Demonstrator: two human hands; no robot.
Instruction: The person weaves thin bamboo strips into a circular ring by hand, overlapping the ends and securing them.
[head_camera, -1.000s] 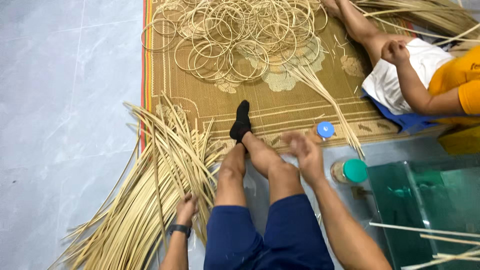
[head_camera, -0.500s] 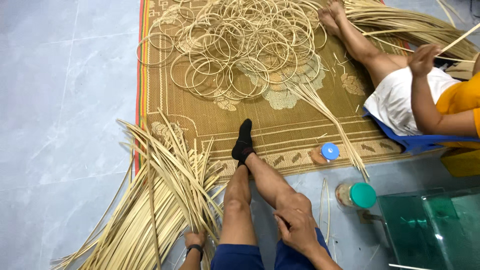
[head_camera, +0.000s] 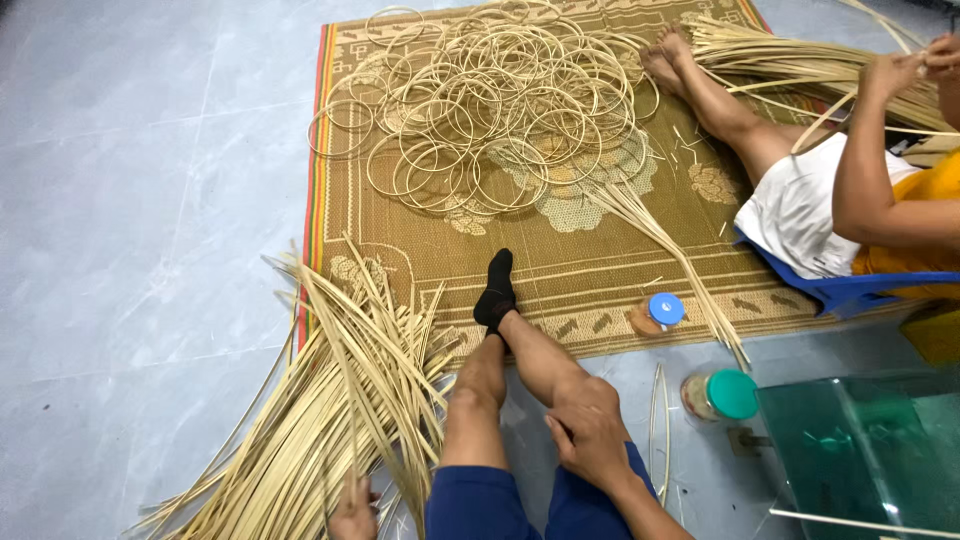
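I sit on the floor with both legs stretched forward, one foot in a black sock (head_camera: 495, 290). My left hand (head_camera: 352, 508) is low at the frame's bottom edge, fingers closed on a thin strip from the pile of pale bamboo strips (head_camera: 330, 420) to my left. My right hand (head_camera: 590, 440) rests on my right knee with its fingers curled and nothing in it. A heap of several bamboo rings (head_camera: 490, 110) lies on the brown woven mat (head_camera: 580, 260) ahead.
Another person (head_camera: 850, 200) sits at the right on the mat, bending a strip beside a bundle of strips (head_camera: 790, 60). A blue-lidded jar (head_camera: 655, 312) and a green-lidded jar (head_camera: 720, 395) stand near my right leg. A glass tabletop (head_camera: 870, 450) is at bottom right.
The view has tilted up toward the mat. My right hand slid from my ankle back to my knee. My left hand dropped lower beside the strip pile.
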